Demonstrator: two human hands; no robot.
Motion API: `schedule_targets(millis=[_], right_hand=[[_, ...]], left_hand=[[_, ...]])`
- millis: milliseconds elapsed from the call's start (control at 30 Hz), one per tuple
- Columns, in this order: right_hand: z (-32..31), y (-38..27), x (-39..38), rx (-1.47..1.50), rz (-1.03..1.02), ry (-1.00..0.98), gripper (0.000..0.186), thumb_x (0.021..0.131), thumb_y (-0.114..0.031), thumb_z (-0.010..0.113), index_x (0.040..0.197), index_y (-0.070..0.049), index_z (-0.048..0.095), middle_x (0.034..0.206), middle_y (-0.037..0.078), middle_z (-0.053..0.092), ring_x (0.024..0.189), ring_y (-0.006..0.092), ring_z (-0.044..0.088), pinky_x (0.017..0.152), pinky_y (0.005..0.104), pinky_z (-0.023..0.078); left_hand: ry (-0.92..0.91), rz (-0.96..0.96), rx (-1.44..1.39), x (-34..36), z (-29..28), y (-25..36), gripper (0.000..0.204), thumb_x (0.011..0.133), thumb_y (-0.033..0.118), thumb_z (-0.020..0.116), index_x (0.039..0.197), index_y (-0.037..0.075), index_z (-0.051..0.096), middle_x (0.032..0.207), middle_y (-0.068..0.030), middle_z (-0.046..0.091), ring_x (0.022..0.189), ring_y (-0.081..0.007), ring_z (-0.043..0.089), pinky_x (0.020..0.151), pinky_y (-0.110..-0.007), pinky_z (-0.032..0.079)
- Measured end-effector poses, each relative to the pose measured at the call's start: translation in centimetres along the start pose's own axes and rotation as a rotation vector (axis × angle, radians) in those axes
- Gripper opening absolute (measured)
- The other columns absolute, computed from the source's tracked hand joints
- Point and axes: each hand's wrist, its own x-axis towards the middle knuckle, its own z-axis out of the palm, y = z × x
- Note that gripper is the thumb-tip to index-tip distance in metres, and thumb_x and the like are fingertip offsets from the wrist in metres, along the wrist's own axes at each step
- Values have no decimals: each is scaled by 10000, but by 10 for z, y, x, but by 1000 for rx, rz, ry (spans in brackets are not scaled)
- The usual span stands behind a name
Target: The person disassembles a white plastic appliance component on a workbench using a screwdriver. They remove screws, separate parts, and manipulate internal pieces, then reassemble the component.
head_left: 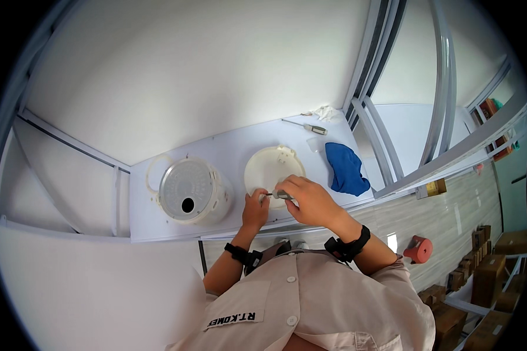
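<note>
In my right hand [308, 200] is a screwdriver [283, 195] with a grey handle, its shaft pointing left. My left hand [255, 210] is closed at the shaft's tip, by the near edge of a round cream cover [263, 168]; whatever its fingers pinch is too small and hidden to name. The cover lies on the white table, with a small fitting at its far right rim. Left of my hands sits a white round pot-like appliance [218, 199], with a perforated metal disc facing up, a dark round hole in it and a loop handle at its left.
A second screwdriver [314, 128] lies at the table's back, near a crumpled white rag [325, 113]. To the right is a blue cloth [345, 168]. Metal frame posts [386, 140] bound the right side. On the floor are a red roll [418, 250] and cardboard boxes [489, 274].
</note>
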Motion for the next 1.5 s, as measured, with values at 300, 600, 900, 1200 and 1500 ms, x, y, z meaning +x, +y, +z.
schedule_targets(millis=[300,600,900,1200,1500], right_hand=[[-5,10,-10,33,326,-68,417,935,-88,735,1327,-66,593,1111,214,657,943,429,690,814,493,561],[-10,11,-20,179,199,-6,403,894,50,711,1268,-63,616,1129,162,646,989,424,669,834,476,544],[-9,15,-28,201,266,25,355,917,43,730,1244,-56,635,1143,157,656,990,387,670,822,426,545],[-3,23,-33,218,295,43,340,943,22,722,1262,-47,627,1157,161,654,1029,384,692,863,414,579],[9,21,-26,270,287,24,345,963,11,714,1287,-53,616,1179,146,646,1008,352,679,826,390,576]], left_hand=[[-16,-60,3,0,1,2,228,1029,291,631,1247,227,637,1221,-202,542,944,-389,682,886,-497,542],[-63,-147,-44,-3,-4,15,238,1026,258,656,1252,187,631,1307,-244,548,1167,-464,606,1013,-488,497],[12,-86,-12,0,1,8,219,1036,279,660,1228,174,669,1197,-215,577,1091,-445,626,941,-488,508],[175,-79,18,2,8,7,277,1055,351,625,1276,195,685,1133,-162,600,1008,-405,650,877,-489,531],[258,-77,-44,6,8,-2,296,1047,279,654,1266,80,666,1174,-201,668,1090,-406,644,964,-463,505]])
